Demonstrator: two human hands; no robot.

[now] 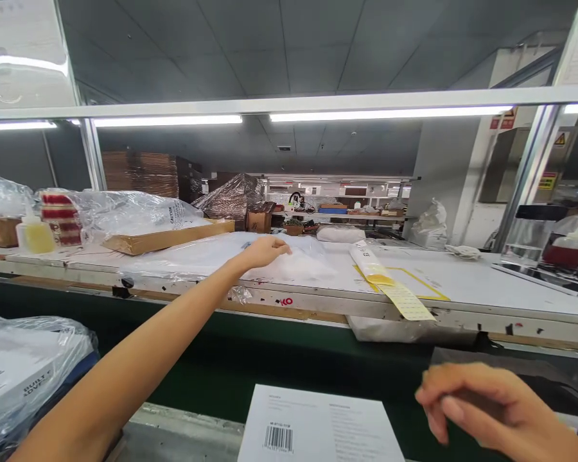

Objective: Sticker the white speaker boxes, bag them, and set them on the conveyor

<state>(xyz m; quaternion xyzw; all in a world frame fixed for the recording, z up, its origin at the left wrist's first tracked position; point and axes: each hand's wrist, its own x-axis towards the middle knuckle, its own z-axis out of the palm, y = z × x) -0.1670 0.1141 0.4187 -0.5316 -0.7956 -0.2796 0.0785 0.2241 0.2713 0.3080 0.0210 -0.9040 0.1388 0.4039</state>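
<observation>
- Workbench (289,303), one, white-topped, runs across the view behind a dark green conveyor belt (212,378); its long, flat top seems meant to keep goods within forward reach.
- Wrapped packages, three: a flat cardboard carton (168,239) and a second carton (0,231) lie under loose plastic on the bench's far side, probably kept back from the working area, and a wrapped box (19,378) sits apart at lower left, on the near side of the belt.
- Clear plastic bag (289,263), one, lies spread flat on the bench under the left hand (264,251), whose fingers (282,249) rest extended on top, apparently pressing it down, not clamping it.
- Printed white sheet (318,417), one, with a barcode, lies text up at the bottom of the view, near the right hand (481,404). Those fingers (443,410) curl toward the thumb, but they are blurred, so I cannot tell if they pinch anything.
- Yellow label strip (404,301), one, hangs over the bench edge, perhaps left there to be easy to grab.
- Squeeze bottles, two: yellow-filled (35,234) at left, red-filled (571,253) at right, both well apart from the hands.
</observation>
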